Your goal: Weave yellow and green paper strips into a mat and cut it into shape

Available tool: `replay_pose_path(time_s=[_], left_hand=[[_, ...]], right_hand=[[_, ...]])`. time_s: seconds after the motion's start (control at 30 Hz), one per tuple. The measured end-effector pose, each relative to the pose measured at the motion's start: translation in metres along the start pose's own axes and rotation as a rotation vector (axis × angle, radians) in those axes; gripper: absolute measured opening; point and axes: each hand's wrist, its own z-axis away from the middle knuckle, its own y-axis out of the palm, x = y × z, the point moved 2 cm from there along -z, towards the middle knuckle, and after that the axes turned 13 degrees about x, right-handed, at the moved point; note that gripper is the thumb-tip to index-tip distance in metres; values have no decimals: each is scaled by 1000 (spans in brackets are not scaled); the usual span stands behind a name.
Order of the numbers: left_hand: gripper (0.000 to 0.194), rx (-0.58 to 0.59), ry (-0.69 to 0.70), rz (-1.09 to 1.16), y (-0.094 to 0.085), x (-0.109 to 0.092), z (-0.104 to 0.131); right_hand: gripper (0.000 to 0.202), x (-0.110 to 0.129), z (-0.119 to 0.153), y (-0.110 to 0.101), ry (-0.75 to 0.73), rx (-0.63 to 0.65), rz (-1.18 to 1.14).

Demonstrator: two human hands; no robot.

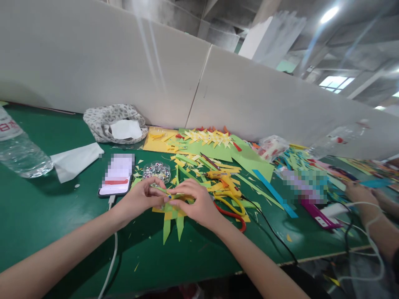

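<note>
I saw a factory-hall craft workshop: bare concrete ceiling, a shared green counter behind white partition boards, paper scraps, scissors.

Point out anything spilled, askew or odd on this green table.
Paper scraps lie scattered across the table beyond both hands. A plastic water bottle lies on its side at the left. Nothing looks spilled or damaged.

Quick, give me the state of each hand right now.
Left hand: closed, fingers pinching the green and yellow paper piece.
Right hand: closed, pinching the same paper piece from the other side.
</note>
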Motion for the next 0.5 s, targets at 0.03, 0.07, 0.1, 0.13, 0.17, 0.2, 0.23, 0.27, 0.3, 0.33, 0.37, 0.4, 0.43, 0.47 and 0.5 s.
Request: replay_pose_path(time_s=[0.03, 0.07, 0.1, 0.13, 0.17, 0.2, 0.23, 0.27, 0.3, 0.33, 0.37, 0.4, 0.43, 0.47, 0.5], left_hand=[[27, -4, 21, 5, 0, -1, 0], [29, -11, 42, 10, 1, -3, 1], [32, -20, 57, 14, 1, -4, 1], [34, -28, 66, 17, 0, -4, 2], [36, -32, 70, 17, 0, -5, 2], [36, -32, 69, 15, 0, -5, 2], [35, -26, 65, 11, -1, -5, 2], [34, -17, 57, 7, -1, -5, 2], [33, -11, 47, 3, -1, -5, 2], [32, -7, 36, 3, -1, -4, 1], [31, -7, 25, 2, -1, -4, 1], [32, -11, 15, -2, -1, -4, 1], [32, -17, 8, -9, -1, -4, 0], [33, -26, 5, -22, 0, -4, 0], [34, -36, 6, -37, 0, -4, 0]], right_hand=[[27, 0, 0, -2, 24, 4, -19], [32, 0, 0, -4, 54, 6, -47], [35, 0, 1, -6, 86, 7, -79], [35, 0, 1, -8, 118, 8, -111], [34, 0, 0, -9, 146, 6, -140], [32, -1, 0, -10, 169, 3, -163], [31, -1, 0, -11, 187, 3, -179], [31, -2, 0, -11, 201, 6, -190], [31, -3, 0, -10, 210, 9, -198], [31, -4, 0, -10, 215, 12, -202], [32, -5, 0, -8, 216, 14, -203], [33, -5, 1, -6, 215, 15, -204], [33, -6, 2, -5, 212, 18, -205], [34, -5, 3, -2, 208, 22, -206], [34, -5, 5, -1, 203, 28, -208]])
